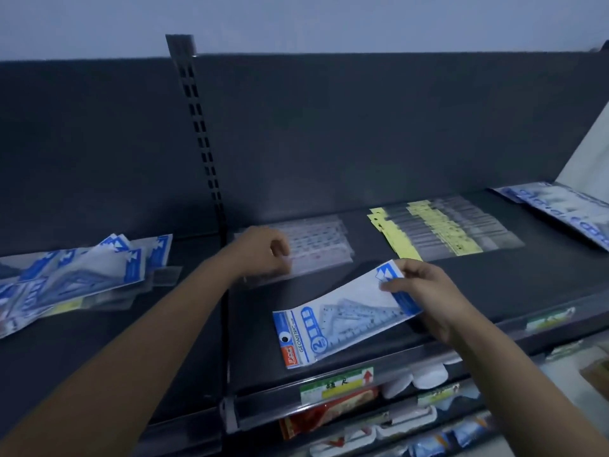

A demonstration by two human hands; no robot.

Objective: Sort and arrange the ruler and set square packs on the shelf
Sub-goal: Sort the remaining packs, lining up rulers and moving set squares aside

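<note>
Status: I'm reading this as roughly midway

The right bay of the shelf is shaping up. Clear ruler packs are lying stacked at the back left, yellow-labelled ruler packs are fanning out in a rough row beside them, and more blue packs are lying at the far right end.

The left bay is looking unsorted: a loose heap of blue packs is overlapping every which way, with a few clear and yellow-tagged packs poking out underneath.

The right grip is pinching one set square pack by its far end, thumb on top. The pack is hanging tilted over the front of the right bay, its header end down by the shelf lip. The left grip is sitting on the left end of the clear ruler stack with fingers curled; I can't tell whether it's actually holding a pack.

Remaining, as I'm judging it: placing the held pack, breaking down the left heap by type, and squaring up the yellow fan.

Around it, a slotted upright post is dividing the two bays, a price label is sitting on the front rail, and packaged goods are filling the shelves below. Nothing is blocking the bare front strip of the right bay, though that post is sitting between the heap and the sorted side
</note>
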